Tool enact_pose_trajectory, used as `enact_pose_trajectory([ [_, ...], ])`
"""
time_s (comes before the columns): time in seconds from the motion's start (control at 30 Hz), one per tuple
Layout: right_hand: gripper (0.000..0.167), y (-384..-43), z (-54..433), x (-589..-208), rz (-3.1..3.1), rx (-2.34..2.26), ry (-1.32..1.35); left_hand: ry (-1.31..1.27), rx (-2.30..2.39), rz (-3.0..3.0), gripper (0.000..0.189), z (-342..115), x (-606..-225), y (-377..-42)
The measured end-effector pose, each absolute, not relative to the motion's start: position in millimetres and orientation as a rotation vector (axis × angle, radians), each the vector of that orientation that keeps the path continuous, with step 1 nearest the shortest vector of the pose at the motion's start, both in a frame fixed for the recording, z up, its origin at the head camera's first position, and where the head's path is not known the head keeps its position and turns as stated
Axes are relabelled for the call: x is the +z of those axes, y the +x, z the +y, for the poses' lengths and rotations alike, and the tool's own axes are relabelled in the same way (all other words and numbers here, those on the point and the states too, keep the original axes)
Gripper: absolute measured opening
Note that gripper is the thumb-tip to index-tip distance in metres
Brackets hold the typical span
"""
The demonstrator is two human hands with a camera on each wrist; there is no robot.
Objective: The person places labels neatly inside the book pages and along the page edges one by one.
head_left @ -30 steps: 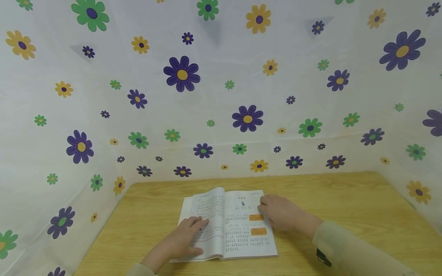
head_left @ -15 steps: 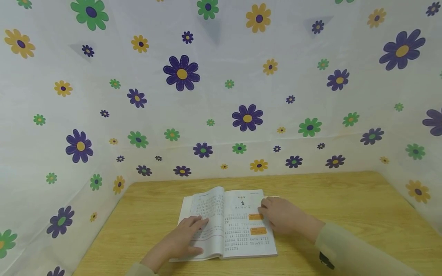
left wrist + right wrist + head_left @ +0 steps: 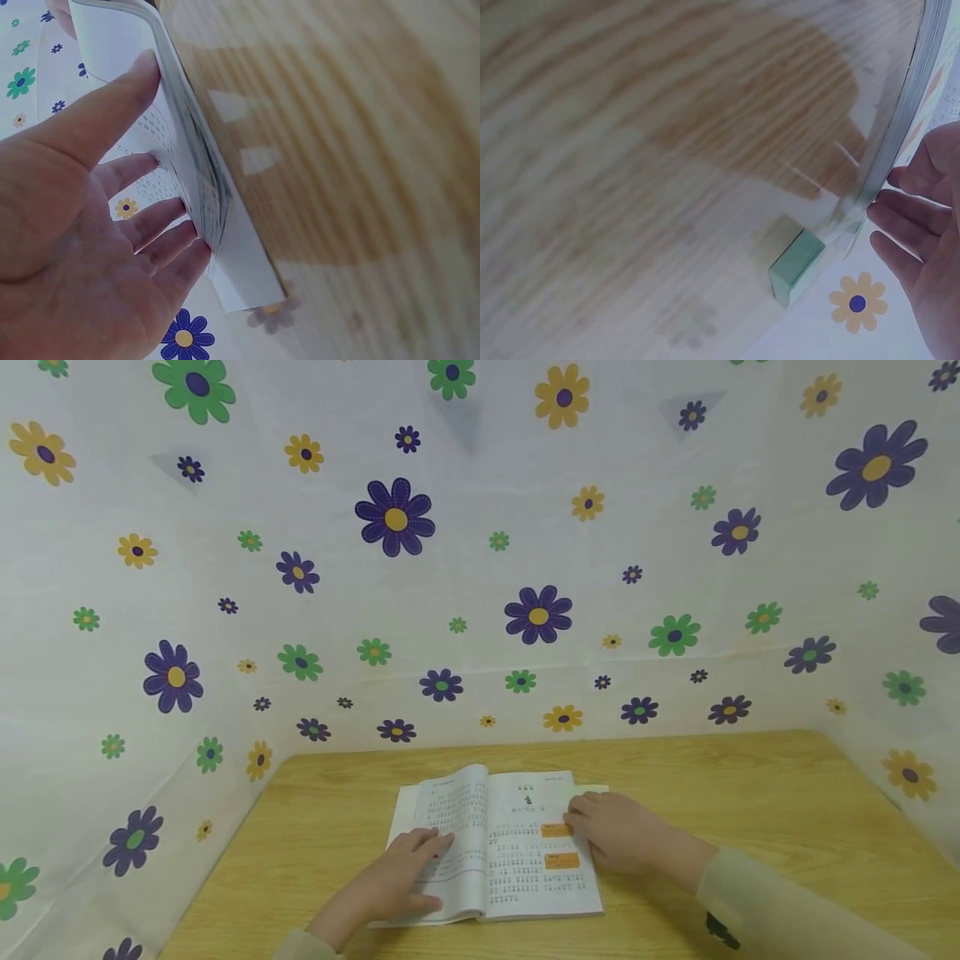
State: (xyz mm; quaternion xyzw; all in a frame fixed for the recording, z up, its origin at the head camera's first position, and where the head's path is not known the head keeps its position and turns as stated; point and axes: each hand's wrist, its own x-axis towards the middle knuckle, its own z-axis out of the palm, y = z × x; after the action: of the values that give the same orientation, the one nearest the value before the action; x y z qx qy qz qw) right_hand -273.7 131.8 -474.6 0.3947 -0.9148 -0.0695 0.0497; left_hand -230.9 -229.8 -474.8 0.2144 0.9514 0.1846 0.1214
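An open book with printed text and orange boxes lies on the wooden table, its left page bulging upward near the spine. My left hand rests on the left page with fingers spread; in the left wrist view the thumb touches the page near the book's lower edge. At the right page's outer edge, my right hand has its fingers bent and appears to pinch the edge between thumb and fingertips. A pale yellow-green item shows behind that hand; in the right wrist view a small green block sits near the book.
The wooden table extends to both sides of the book. A white sheet printed with purple, green and yellow flowers walls off the back and both sides. A dark object hangs under the right sleeve.
My right hand has shifted slightly right and toward me along the page edge, uncovering the pale yellow-green item behind it. The left hand and book stay in place.
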Motion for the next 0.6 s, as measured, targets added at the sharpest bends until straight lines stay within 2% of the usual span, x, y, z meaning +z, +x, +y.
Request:
enact_pose_trajectory([
  [0.6,0.044,-269.9,146.8,-474.6,-2.752,-0.171,1.273,0.620,0.518,2.783,0.083,-227.8,-472.6,-229.5],
])
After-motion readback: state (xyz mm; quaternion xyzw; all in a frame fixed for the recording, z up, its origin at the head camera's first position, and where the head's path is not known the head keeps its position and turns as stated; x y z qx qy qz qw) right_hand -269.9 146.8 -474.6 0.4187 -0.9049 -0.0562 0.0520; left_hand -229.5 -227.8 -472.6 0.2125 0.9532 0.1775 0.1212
